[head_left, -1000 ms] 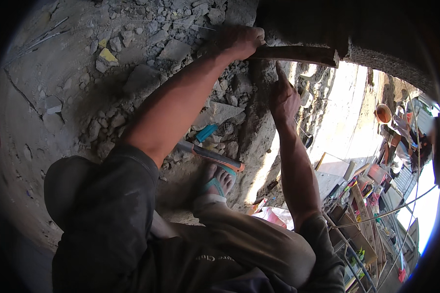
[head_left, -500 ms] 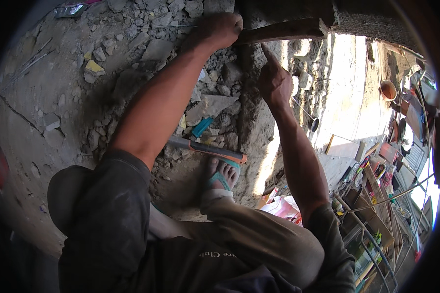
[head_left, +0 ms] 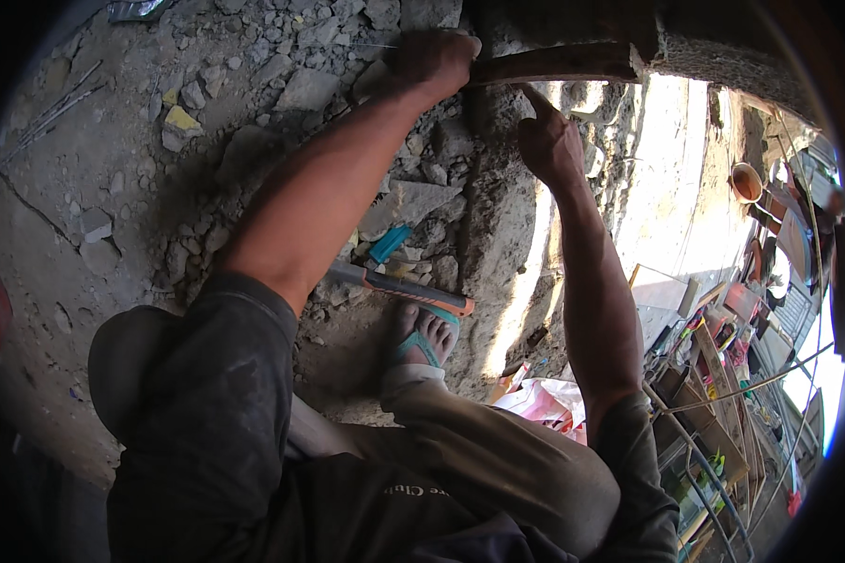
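Up at the top, my left hand point(head_left: 444, 62) is closed in a fist against the left end of a dark wooden board point(head_left: 563, 65). A thin pale wire point(head_left: 366, 44) runs leftward from this fist; its other end is lost among the rubble. My right hand point(head_left: 551, 145) is below the board, with its index finger stretched up to the lower edge. The other fingers are curled, and nothing shows in them. Below my left forearm, a hammer point(head_left: 399, 287) with a grey and orange handle lies beside my sandalled foot point(head_left: 426, 336); its head is hidden.
Broken concrete and stones point(head_left: 408, 206) cover the ground at left, with a turquoise plastic piece point(head_left: 390, 244) among them. A rough concrete ledge point(head_left: 493, 235) runs down the middle. At right are an orange-brown bucket point(head_left: 746, 182), heaped planks point(head_left: 723, 394) and bent metal rods point(head_left: 695, 432).
The view has tilted slightly. Both hands and the board appear a little farther right, and the right index finger stays at the board's lower edge. The hammer has not moved.
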